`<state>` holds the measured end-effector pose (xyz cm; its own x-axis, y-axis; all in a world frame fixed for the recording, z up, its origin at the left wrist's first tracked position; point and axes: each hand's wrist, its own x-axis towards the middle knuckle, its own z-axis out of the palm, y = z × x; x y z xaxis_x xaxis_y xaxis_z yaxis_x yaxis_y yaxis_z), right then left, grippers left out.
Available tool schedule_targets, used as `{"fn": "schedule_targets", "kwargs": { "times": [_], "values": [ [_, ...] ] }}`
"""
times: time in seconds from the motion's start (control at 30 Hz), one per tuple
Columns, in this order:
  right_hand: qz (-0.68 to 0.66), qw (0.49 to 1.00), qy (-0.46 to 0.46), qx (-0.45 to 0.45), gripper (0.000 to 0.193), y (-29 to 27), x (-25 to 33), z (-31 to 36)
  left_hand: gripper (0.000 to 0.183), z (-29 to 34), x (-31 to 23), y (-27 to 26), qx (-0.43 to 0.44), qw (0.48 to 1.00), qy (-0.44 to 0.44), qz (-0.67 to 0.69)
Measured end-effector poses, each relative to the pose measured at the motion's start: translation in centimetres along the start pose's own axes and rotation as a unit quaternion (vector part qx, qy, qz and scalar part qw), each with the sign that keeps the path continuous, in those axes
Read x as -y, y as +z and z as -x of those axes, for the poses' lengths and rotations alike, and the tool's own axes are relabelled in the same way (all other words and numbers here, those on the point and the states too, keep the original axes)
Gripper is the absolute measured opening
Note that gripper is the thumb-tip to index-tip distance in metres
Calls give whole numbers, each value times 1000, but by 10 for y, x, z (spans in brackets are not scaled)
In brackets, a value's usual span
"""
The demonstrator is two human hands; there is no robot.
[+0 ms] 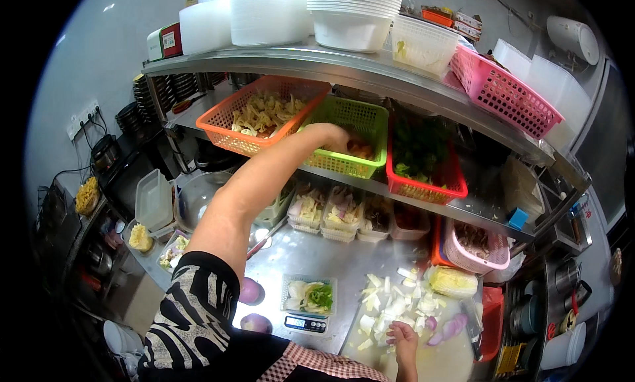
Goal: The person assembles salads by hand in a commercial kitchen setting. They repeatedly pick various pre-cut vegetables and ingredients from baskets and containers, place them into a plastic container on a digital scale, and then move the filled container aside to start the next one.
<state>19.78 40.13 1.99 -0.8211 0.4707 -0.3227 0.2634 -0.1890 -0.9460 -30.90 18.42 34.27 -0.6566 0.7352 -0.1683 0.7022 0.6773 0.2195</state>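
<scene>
My left hand [336, 138] reaches up into the green basket [360, 121] on the middle shelf, fingers down among orange-brown pieces [360, 147]; whether it grips any is hidden. My right hand [402, 334] rests on the cutting board [423, 355] beside chopped pale vegetable pieces [397, 302], fingers curled, nothing seen in it. A clear container [308, 295] with white and green vegetables sits on a small digital scale [305, 324] on the steel counter.
Orange basket [225, 134] of pale strips left of the green one, red basket [426, 187] of leafy greens to its right. Tubs of ingredients [344, 216] under the shelf. Pink basket [476, 250], red onions [251, 293], purple onion slices [450, 329]. Stacked white bowls [354, 11] on top shelf.
</scene>
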Motion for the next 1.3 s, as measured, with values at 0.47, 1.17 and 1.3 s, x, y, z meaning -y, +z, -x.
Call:
{"fn": "schedule_targets", "kwargs": {
  "times": [0.47,1.17,1.3],
  "values": [
    [-31,996,-69,-36,19,9,-6,29,27,49,53,-14,-272,811,-90,510],
    [-27,981,-116,-153,17,-45,-37,47,26,164,-41,79,-466,848,48,248],
    [60,973,-152,-160,15,-76,-88,28,35,48,-17,18,-412,911,-12,30]
  ]
}}
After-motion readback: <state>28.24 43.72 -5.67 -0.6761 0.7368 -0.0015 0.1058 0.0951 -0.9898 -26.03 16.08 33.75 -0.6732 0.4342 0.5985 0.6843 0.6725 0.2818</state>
